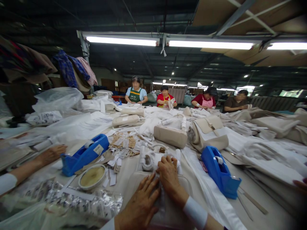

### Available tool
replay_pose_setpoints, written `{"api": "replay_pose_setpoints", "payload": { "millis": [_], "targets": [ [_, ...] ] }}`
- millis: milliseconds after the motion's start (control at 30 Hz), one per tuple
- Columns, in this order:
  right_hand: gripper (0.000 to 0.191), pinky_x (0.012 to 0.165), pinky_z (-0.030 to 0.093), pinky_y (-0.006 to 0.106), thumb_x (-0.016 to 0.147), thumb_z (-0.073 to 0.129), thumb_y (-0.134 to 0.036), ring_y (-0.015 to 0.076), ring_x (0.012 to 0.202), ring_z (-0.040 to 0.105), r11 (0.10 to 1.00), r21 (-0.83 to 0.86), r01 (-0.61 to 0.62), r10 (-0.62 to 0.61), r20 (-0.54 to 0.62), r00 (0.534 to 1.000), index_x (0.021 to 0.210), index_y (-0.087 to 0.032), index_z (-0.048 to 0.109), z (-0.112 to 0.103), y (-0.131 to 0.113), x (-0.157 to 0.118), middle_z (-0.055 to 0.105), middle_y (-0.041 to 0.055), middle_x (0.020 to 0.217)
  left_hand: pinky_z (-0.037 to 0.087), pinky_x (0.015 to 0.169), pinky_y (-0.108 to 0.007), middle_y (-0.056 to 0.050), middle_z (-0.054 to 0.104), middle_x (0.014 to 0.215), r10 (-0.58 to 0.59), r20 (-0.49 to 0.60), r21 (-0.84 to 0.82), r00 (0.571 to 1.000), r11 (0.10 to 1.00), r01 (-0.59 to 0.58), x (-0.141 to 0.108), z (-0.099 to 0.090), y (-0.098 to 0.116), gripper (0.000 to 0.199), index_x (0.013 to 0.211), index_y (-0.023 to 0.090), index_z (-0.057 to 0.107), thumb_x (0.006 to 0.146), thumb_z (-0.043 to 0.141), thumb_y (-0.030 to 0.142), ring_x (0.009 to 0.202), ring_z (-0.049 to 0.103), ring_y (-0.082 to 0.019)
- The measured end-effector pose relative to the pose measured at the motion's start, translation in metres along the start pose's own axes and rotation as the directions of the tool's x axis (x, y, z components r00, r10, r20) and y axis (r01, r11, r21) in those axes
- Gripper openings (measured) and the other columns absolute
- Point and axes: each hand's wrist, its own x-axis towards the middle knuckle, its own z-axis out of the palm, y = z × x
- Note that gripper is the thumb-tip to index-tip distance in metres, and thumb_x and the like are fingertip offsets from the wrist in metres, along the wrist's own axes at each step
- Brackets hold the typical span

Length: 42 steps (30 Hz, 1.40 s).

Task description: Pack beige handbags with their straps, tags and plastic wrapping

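A beige handbag (134,185) lies flat in front of me, partly under clear film, with wrapped pieces at its far end. Across its near side rests my left hand (141,201), fingers spread flat. My right hand (169,177) is at the bag's upper middle, its fingers bent and held together; whatever is under the fingertips is hidden. Just beyond it sits a coiled, wrapped strap or handle (148,162).
Blue tape dispensers stand left (85,155) and right (219,171). A round dish (92,176) and loose paper tags (120,143) lie left. Beyond are wrapped bags (170,135). A co-worker's hand (51,154) reaches in at left; several people work across the table.
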Motion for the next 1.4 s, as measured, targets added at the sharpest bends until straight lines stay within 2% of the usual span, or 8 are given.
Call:
{"api": "replay_pose_setpoints", "payload": {
  "millis": [200,367,500,633,933,1167,1267,1400],
  "targets": [
    [0.004,0.094,0.030,0.040,0.081,0.069,-0.021,0.0281,0.108,0.048,0.999,-0.046,-0.007,0.008,0.029,1.000,0.081,-0.018,0.072,0.002,0.002,0.014,0.064,0.0095,0.107,0.028,0.116,-0.054,-0.016,0.031,0.155,-0.018,0.038,0.014,0.999,1.000,0.017,0.007,-0.018,0.005,0.055,0.131,0.020,0.049,0.079,0.068,0.020,0.145,0.024,-0.035],
    [0.009,0.094,0.030,0.043,0.081,0.065,-0.017,0.0304,0.108,0.047,0.996,-0.081,-0.035,0.038,0.038,0.999,0.081,-0.017,0.073,0.000,0.000,0.019,0.063,0.0133,0.108,0.033,0.111,-0.054,-0.014,0.036,0.153,-0.014,-0.099,0.051,0.995,0.999,0.019,0.021,-0.007,-0.005,0.019,0.109,0.020,0.059,0.090,0.057,0.019,0.137,0.039,-0.033],
    [0.009,0.090,0.031,0.043,0.079,0.067,-0.021,0.0313,0.106,0.048,0.993,-0.101,-0.067,0.073,0.059,0.996,0.080,-0.016,0.074,0.001,0.002,0.023,0.062,0.0147,0.108,0.040,0.107,-0.050,-0.012,0.052,0.140,-0.109,-0.159,0.030,0.981,0.993,0.115,0.030,0.014,-0.013,0.036,0.127,0.019,0.051,0.091,0.055,0.019,0.127,0.048,-0.030],
    [0.011,0.090,0.031,0.044,0.079,0.066,-0.022,0.0318,0.106,0.047,0.990,-0.115,-0.081,0.089,0.071,0.993,0.082,-0.015,0.075,0.004,0.007,0.030,0.062,0.0145,0.109,0.038,0.111,-0.051,-0.012,0.047,0.146,-0.113,-0.170,0.036,0.979,0.992,0.121,0.032,0.026,-0.017,0.062,0.145,0.018,0.034,0.089,0.061,0.023,0.132,0.044,-0.032],
    [0.028,0.090,0.028,0.045,0.081,0.046,-0.002,0.0313,0.104,0.046,0.987,-0.114,-0.114,0.116,0.008,0.993,0.095,-0.011,0.069,0.000,0.007,0.042,0.060,0.0170,0.107,0.035,0.115,-0.050,-0.016,0.044,0.149,-0.015,-0.130,0.102,0.991,0.994,0.029,0.036,0.015,-0.019,0.057,0.140,0.014,0.042,0.089,0.063,0.027,0.138,0.041,-0.031],
    [0.015,0.087,0.033,0.035,0.085,0.052,-0.011,0.0227,0.097,0.048,0.974,0.189,-0.126,0.171,-0.243,0.955,0.083,-0.020,0.064,-0.054,0.067,0.023,0.062,0.0059,0.098,0.036,0.116,-0.050,-0.014,0.041,0.151,-0.020,-0.075,0.069,0.997,0.997,0.025,0.035,0.013,-0.022,0.058,0.140,0.016,0.042,0.087,0.064,0.022,0.139,0.039,-0.030],
    [0.026,0.087,0.032,0.035,0.086,0.048,-0.006,0.0212,0.099,0.050,0.971,0.240,-0.001,0.060,-0.239,0.969,0.082,-0.022,0.068,-0.078,0.082,0.006,0.067,0.0030,0.098,0.035,0.116,-0.050,-0.012,0.040,0.152,-0.021,-0.071,0.057,0.997,0.998,0.025,0.034,0.017,-0.024,0.060,0.142,0.017,0.040,0.087,0.064,0.019,0.140,0.037,-0.029],
    [0.046,0.094,0.026,0.037,0.080,0.045,0.006,0.0184,0.103,0.051,0.927,0.253,0.277,-0.298,0.051,0.953,0.095,-0.029,0.071,-0.071,0.056,-0.005,0.071,-0.0039,0.102,0.035,0.116,-0.052,-0.012,0.039,0.152,-0.020,-0.101,0.068,0.995,0.997,0.027,0.035,0.018,-0.024,0.060,0.143,0.017,0.038,0.087,0.061,0.017,0.141,0.036,-0.029]
  ]
}}
